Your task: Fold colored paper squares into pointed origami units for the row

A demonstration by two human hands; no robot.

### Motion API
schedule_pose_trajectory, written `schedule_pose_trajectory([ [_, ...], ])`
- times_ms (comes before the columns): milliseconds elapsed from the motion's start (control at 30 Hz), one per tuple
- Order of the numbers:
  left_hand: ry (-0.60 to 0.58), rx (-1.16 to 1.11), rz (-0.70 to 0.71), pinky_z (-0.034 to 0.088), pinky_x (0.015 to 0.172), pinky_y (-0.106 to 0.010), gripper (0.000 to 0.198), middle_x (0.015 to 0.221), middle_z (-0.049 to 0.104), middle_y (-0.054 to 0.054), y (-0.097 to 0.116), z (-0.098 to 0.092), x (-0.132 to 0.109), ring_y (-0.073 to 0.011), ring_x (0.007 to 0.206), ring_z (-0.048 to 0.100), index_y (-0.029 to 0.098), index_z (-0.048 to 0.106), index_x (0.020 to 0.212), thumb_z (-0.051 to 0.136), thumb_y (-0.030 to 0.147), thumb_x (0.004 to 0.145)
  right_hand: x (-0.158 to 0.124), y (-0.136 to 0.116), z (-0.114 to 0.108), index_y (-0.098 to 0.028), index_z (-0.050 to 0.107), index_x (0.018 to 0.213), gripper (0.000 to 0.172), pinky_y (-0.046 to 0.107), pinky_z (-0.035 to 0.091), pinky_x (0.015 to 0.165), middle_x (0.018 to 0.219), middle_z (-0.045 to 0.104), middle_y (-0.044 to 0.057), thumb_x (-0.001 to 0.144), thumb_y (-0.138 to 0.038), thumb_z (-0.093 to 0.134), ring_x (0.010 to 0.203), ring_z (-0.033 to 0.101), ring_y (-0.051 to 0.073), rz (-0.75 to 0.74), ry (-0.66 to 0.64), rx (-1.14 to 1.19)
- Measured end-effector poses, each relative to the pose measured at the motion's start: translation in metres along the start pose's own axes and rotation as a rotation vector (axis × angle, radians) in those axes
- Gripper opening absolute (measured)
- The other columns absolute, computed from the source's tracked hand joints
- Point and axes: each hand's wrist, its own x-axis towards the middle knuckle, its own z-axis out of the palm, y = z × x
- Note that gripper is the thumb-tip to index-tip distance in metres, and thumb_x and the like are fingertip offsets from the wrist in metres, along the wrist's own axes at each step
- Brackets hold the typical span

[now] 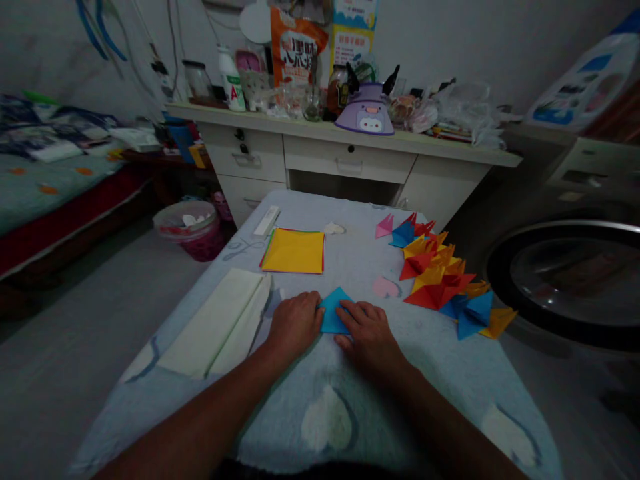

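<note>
A small folded blue sheet of origami paper point(334, 312), pointed at its far end, lies on the cloth-covered table in front of me. My left hand point(296, 320) is closed at its left edge, with curled fingers and the thumb against the paper. From the other side my right hand point(369, 333) lies over the right part, its fingers stretched out and slightly apart, the thumb near the lower edge. That part of the paper is hidden under the fingers. Beyond the hands sits a stack of square origami paper point(294, 251), yellow on top.
Several folded paper figures point(440, 283) in red, yellow, blue and pink line the table's right side. A pale folded cloth or paper point(215, 323) lies at left, a narrow white box point(267, 221) farther back. Past the table stand a bin point(193, 230), a cluttered desk point(320, 127) and a washing machine point(570, 253).
</note>
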Motion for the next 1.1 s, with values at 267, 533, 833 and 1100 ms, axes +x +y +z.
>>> schedule_pose_trajectory([
  [267, -0.003, 0.027, -0.020, 0.041, 0.073, -0.033, 0.014, 0.092, 0.068, -0.007, 0.000, -0.003, -0.003, -0.0226, 0.086, 0.064, 0.017, 0.054, 0.099, 0.043, 0.022, 0.093, -0.001, -0.002, -0.004, -0.028, 0.051, 0.135, 0.049, 0.047, 0.032, 0.096, 0.143, 0.049, 0.007, 0.091, -0.046, 0.054, 0.118, 0.044, 0.031, -0.002, -0.040, -0.031],
  [533, 0.074, 0.148, 0.096, 0.039, 0.081, -0.038, 0.017, 0.099, 0.064, -0.008, -0.004, -0.011, -0.006, -0.0247, 0.094, 0.057, 0.019, 0.061, 0.102, 0.046, 0.019, 0.093, 0.002, -0.005, -0.009, -0.029, 0.052, 0.134, 0.043, 0.046, 0.032, 0.095, 0.143, 0.049, 0.007, 0.093, -0.041, 0.051, 0.119, 0.044, 0.030, 0.020, -0.067, -0.045],
  [833, -0.025, 0.153, 0.444, 0.041, 0.086, -0.038, 0.022, 0.108, 0.062, -0.006, 0.011, -0.001, -0.044, -0.0225, 0.099, 0.054, 0.019, 0.057, 0.114, 0.048, 0.021, 0.094, 0.009, -0.003, -0.013, -0.031, 0.057, 0.128, 0.034, 0.043, 0.034, 0.092, 0.138, 0.054, 0.004, 0.097, -0.033, 0.042, 0.115, 0.048, 0.025, 0.063, -0.076, 0.016],
  [1100, -0.021, 0.196, 0.366, 0.039, 0.093, -0.042, 0.041, 0.119, 0.060, -0.009, -0.003, -0.005, -0.066, -0.0274, 0.110, 0.052, 0.017, 0.054, 0.123, 0.059, 0.039, 0.089, 0.010, -0.004, -0.004, -0.024, 0.055, 0.128, 0.036, 0.042, 0.032, 0.091, 0.136, 0.055, 0.006, 0.095, -0.034, 0.047, 0.111, 0.049, 0.025, 0.085, -0.033, -0.023],
])
